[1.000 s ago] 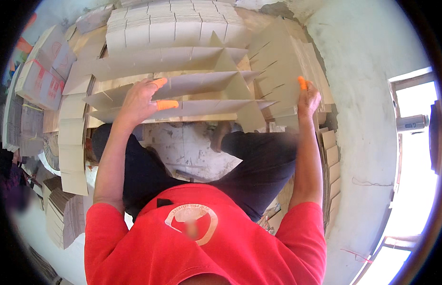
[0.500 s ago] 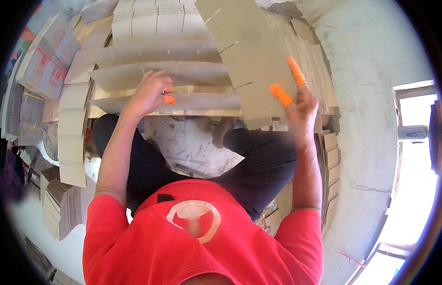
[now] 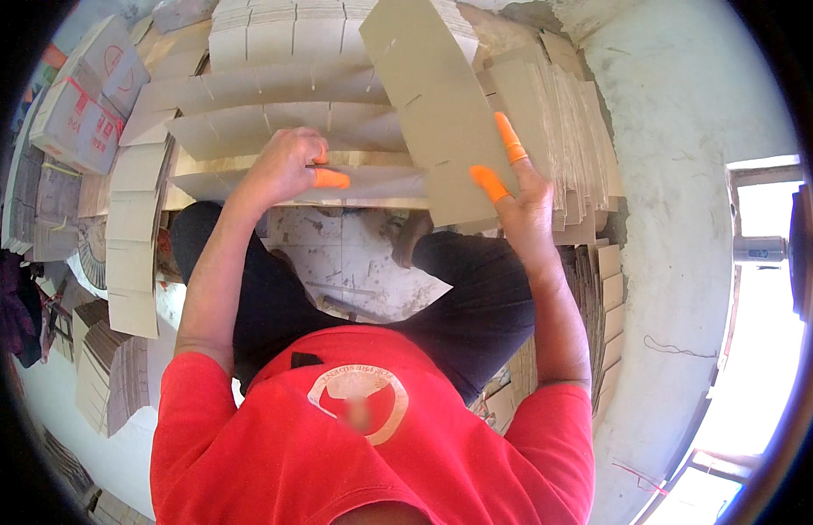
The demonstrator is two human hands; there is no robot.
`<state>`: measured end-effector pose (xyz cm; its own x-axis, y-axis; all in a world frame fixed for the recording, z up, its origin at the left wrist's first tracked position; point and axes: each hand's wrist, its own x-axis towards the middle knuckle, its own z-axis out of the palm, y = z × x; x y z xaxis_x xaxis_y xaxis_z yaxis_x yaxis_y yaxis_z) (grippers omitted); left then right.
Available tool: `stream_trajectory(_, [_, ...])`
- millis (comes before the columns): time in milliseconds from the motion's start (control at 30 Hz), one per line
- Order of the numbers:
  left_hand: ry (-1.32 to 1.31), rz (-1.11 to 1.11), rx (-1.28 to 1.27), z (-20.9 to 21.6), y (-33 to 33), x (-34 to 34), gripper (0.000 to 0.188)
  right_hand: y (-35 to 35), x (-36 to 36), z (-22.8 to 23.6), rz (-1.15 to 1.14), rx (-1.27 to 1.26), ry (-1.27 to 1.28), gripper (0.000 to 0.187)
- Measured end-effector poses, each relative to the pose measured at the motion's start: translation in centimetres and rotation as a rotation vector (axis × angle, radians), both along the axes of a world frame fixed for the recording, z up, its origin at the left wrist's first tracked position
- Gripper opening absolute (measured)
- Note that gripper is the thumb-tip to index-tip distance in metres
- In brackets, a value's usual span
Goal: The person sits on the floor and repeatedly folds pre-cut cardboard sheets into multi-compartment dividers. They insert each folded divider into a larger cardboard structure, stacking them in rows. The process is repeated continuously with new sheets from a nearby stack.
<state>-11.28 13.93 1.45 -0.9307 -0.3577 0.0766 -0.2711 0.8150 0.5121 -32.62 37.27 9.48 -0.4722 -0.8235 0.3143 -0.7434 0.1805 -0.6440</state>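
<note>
A wooden table (image 3: 371, 158) is holding lots of card. A big pile of slitted card (image 3: 314, 39) is sitting on it. In front of this pile, three long card strips (image 3: 249, 129) are standing on their thin edges, in rows. To its right, many flat cards (image 3: 559, 131) are leaning together. To its left, pale cards (image 3: 146, 131) are overlapping.

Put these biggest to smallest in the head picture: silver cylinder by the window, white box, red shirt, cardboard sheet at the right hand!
1. Red shirt
2. Cardboard sheet
3. White box
4. Silver cylinder
</note>
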Motion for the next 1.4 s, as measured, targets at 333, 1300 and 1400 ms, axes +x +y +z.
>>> stream_trajectory(333, [0.357,0.319,-0.399,0.7,-7.9,-6.3,0.021,0.3,0.0,-0.9,0.015,0.118,0.089,0.066])
stream_trajectory(1300, [0.015,0.357,-0.22,-1.8,-11.1,-10.2,0.015,-2.3,-1.4,-4.0,0.246,0.17,0.089,0.074])
stream_trajectory(1400, [0.3,0.347,-0.207,-1.8,-10.0,-8.7,0.023,-2.9,-1.0,-2.1,0.237,0.289,-0.016,0.075])
